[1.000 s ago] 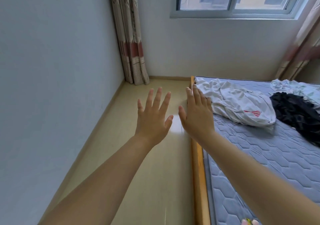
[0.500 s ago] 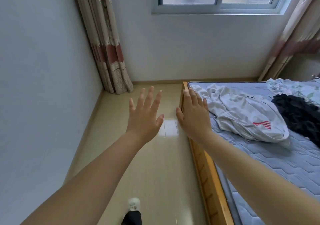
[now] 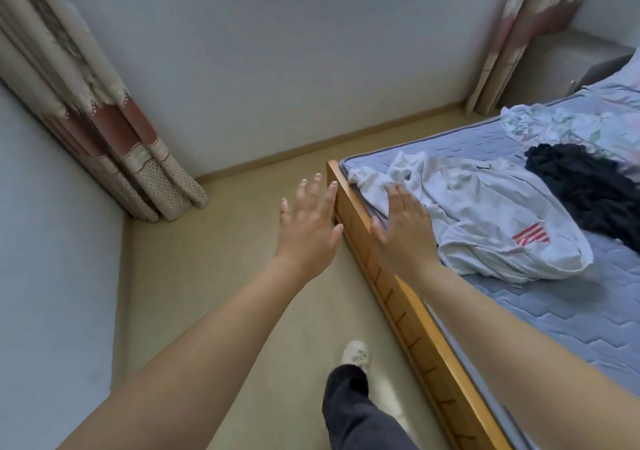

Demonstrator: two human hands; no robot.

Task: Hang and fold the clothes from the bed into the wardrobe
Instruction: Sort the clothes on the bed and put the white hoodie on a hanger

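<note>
A crumpled white shirt (image 3: 485, 214) with a red striped mark lies on the near corner of the bed's blue quilted mattress (image 3: 561, 314). Behind it sit a black garment (image 3: 588, 186) and a pale floral garment (image 3: 568, 120). My right hand (image 3: 403, 228) is stretched out with straight fingers over the bed's edge, its fingertips at the white shirt's left end. My left hand (image 3: 308, 224) hovers flat and spread above the floor, just left of the wooden bed frame (image 3: 391, 287). Both hands hold nothing. No wardrobe is in view.
A narrow strip of beige floor (image 3: 214, 276) runs between the left wall and the bed. A patterned curtain (image 3: 86, 110) hangs in the far left corner, another (image 3: 526, 27) at the far right. My leg and white slipper (image 3: 355, 356) are on the floor.
The view has tilted down and swung, so the window is nearly out of frame. My right hand has moved forward over the bed edge to the white shirt. My foot has stepped ahead.
</note>
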